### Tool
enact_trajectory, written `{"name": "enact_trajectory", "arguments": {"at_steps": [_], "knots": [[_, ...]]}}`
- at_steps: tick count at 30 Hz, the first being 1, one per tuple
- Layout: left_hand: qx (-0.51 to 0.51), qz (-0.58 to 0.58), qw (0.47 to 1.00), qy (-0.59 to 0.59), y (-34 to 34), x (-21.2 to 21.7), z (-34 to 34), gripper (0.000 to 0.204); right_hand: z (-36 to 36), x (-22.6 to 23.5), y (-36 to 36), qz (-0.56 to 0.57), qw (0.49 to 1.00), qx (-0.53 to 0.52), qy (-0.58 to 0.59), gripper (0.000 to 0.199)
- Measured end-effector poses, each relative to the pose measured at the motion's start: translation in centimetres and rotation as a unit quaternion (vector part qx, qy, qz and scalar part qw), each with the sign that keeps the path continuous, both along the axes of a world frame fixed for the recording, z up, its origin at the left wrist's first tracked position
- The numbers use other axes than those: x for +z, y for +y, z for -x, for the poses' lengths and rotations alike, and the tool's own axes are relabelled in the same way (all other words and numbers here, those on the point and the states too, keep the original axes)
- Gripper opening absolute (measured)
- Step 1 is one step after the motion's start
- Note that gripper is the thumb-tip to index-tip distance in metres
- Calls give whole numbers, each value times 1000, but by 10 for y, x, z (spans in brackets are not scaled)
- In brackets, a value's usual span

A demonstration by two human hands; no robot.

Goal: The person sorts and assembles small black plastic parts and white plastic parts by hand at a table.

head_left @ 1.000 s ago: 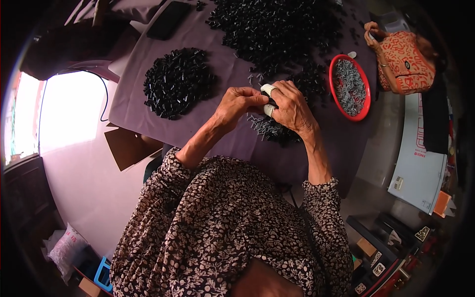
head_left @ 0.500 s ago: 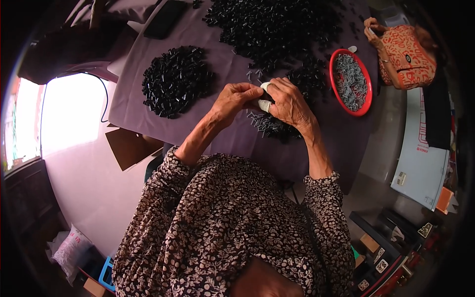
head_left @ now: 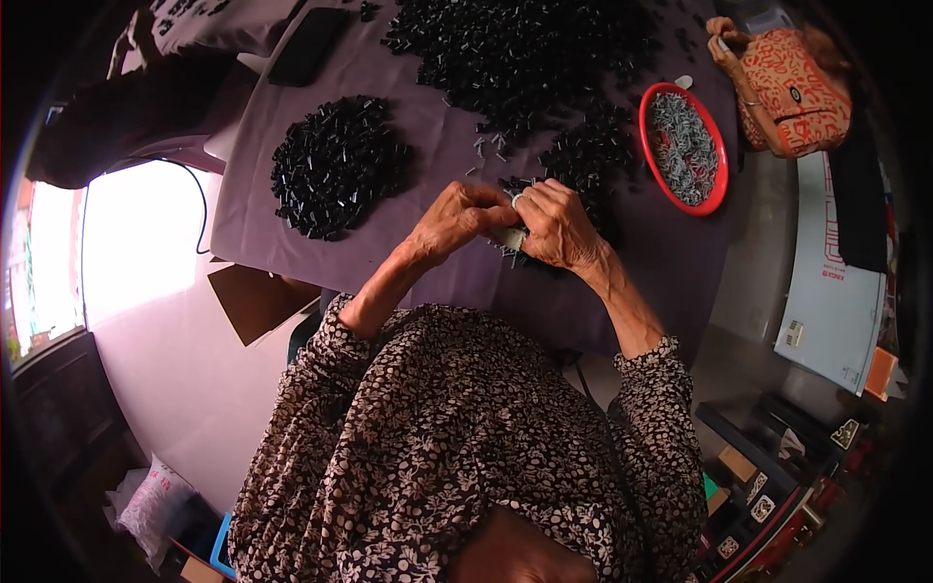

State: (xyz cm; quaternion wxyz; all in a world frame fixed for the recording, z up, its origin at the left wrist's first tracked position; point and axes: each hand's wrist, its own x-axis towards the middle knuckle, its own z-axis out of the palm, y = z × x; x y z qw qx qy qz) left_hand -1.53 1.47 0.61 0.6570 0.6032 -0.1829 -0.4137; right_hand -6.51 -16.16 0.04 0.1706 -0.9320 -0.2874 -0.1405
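Note:
My left hand [head_left: 461, 216] and my right hand [head_left: 558, 223] meet over the near part of the table, fingertips pinched together. Both are closed; whatever lies between the fingers is too small and hidden to name. Pale wraps cover some of my right fingers. Under and beside the hands lie small grey pin-like pieces [head_left: 512, 255], partly covered. A large heap of small black tube-like pieces [head_left: 515, 63] spreads beyond my hands, with more black pieces [head_left: 593, 146] close to the right hand. To the left sits a separate round pile of black pieces [head_left: 340, 167].
A red oval tray [head_left: 721, 165] of grey pins stands at the right of the purple tablecloth [head_left: 428, 272]. A dark flat phone-like object [head_left: 309, 47] lies far left. Another person in an orange patterned top [head_left: 792, 92] is at the right edge. An open cardboard box [head_left: 260, 296] stands below the table's left edge.
Both hands have come slightly nearer to me and closer together, the right fingers now folded more tightly. The view has shifted a little.

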Motion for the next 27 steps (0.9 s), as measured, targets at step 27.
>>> {"name": "enact_trajectory", "arguments": {"at_steps": [27], "knots": [[304, -341, 806, -376, 119, -15, -53, 23, -66, -34, -28, -49, 987, -141, 68, 8]]}}
